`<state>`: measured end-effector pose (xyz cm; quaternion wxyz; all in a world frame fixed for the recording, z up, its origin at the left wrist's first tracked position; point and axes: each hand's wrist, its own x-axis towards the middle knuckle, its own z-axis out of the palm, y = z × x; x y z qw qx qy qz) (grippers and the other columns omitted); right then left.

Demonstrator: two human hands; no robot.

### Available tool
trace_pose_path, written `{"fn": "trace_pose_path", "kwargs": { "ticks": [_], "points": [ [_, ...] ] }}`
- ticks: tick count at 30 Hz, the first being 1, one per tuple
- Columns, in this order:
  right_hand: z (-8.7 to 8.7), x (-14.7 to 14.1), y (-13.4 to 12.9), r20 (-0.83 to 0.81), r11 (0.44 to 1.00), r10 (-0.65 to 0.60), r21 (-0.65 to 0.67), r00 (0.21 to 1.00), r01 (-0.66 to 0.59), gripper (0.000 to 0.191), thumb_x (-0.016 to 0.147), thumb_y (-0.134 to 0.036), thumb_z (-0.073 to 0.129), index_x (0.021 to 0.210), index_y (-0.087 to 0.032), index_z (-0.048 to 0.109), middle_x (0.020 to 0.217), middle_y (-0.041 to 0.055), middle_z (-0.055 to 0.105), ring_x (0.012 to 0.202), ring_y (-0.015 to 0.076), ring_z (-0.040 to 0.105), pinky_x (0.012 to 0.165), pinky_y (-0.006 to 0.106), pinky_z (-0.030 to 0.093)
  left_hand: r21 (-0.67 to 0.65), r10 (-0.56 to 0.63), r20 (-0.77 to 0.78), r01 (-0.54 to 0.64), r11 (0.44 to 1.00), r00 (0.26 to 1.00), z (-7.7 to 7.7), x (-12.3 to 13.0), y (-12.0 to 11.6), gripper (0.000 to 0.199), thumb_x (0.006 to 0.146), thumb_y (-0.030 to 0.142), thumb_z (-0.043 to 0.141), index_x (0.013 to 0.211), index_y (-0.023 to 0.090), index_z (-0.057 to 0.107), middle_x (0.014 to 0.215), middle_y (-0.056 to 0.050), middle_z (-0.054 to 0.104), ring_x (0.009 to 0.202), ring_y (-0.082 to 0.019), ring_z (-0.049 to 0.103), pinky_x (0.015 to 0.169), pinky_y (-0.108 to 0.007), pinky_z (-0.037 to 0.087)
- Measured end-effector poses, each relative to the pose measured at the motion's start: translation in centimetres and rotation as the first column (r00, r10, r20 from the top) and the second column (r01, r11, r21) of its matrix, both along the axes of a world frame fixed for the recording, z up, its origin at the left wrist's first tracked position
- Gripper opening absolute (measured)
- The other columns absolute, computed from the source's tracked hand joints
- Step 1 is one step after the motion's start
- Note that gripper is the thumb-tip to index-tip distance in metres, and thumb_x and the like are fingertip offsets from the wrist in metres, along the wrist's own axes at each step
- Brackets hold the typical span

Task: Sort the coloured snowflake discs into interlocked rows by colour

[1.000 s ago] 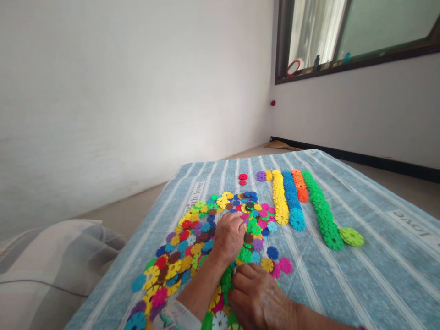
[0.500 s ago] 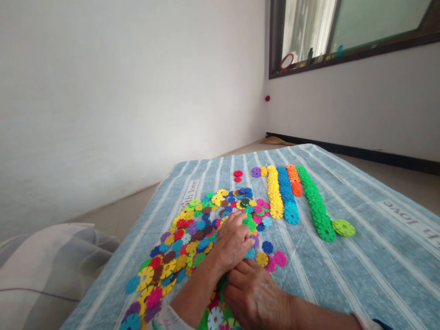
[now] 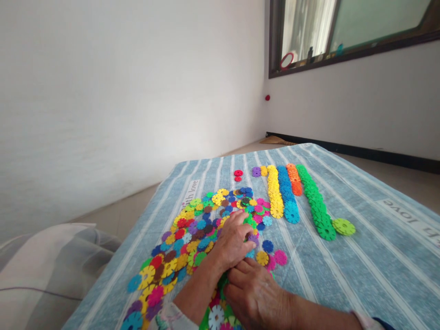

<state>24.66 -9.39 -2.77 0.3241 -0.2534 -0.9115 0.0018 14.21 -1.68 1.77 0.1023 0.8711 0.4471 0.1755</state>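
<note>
My left hand (image 3: 231,240) reaches over a pile of multicoloured snowflake discs (image 3: 169,268), its thumb apart from the fingers. Its fingertips touch the pile beside some green snowflake discs (image 3: 250,221). Close below, my right hand (image 3: 254,288) rests at the near part of the pile, fingers curled inward. Whatever those fingers hold is hidden. A white disc (image 3: 216,316) lies left of my right hand. To the right of the pile, a pink disc (image 3: 280,257) and a dark blue disc (image 3: 267,246) lie on the cloth.
Overlapping discs form a yellow row (image 3: 274,190), a blue row (image 3: 286,192), a shorter orange row (image 3: 293,178) and a long green row (image 3: 312,201). Light green discs (image 3: 343,227) adjoin the green row's near end. Red discs (image 3: 238,173) and a purple disc (image 3: 256,172) sit farther back on the striped cloth (image 3: 347,270).
My left thumb has spread away from the fingers, which have straightened slightly over the pile. My right hand stays in nearly the same place, still curled.
</note>
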Motion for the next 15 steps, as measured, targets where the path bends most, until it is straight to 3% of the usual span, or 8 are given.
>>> {"fn": "trace_pose_path", "kwargs": {
  "ticks": [4,9,12,15],
  "points": [
    [-0.1,0.0,-0.1,0.006,1.0,-0.011,0.006,1.0,0.011,0.008,0.078,-0.02,0.054,0.071,-0.019,0.053,0.074,0.0026,0.057,0.072,0.0182,0.048,0.067,0.033,0.038,-0.024,-0.012,0.073,0.014,1.0,0.997,0.1,0.0,-0.1,0.016,0.061,0.009,0.071,0.069,0.019,0.062,0.125,-0.01,0.057,0.128,-0.03,0.041,0.108,-0.046,0.032],
    [-0.7,-0.2,0.1,0.01,0.999,-0.016,0.034,1.0,0.016,0.006,0.076,-0.02,0.057,0.072,-0.019,0.053,0.075,0.002,0.058,0.073,0.018,0.049,0.067,0.033,0.037,-0.036,-0.054,0.207,0.063,0.997,0.977,0.1,0.1,-0.4,0.018,0.059,0.004,0.065,0.062,0.018,0.055,0.116,-0.008,0.062,0.12,-0.026,0.048,0.102,-0.04,0.038],
    [-1.2,-0.4,0.3,0.002,0.998,-0.019,0.054,1.0,0.018,0.009,0.076,-0.021,0.059,0.071,-0.02,0.05,0.074,0.0012,0.057,0.072,0.0178,0.048,0.065,0.032,0.035,-0.075,-0.038,0.279,0.061,0.995,0.96,0.2,0.0,-0.5,0.019,0.059,0.004,0.064,0.057,0.018,0.051,0.102,-0.006,0.066,0.106,-0.022,0.056,0.092,-0.033,0.043],
    [-1.4,-0.5,0.3,-0.019,0.997,-0.024,0.076,1.0,0.025,0.014,0.077,-0.02,0.058,0.069,-0.02,0.046,0.07,0.0,0.054,0.068,0.0168,0.046,0.06,0.03,0.031,-0.123,0.07,0.327,-0.031,0.992,0.942,0.9,-0.9,-0.1,0.014,0.062,0.011,0.063,0.057,0.018,0.051,0.083,-0.003,0.067,0.086,-0.018,0.06,0.08,-0.028,0.045]
  ]
}}
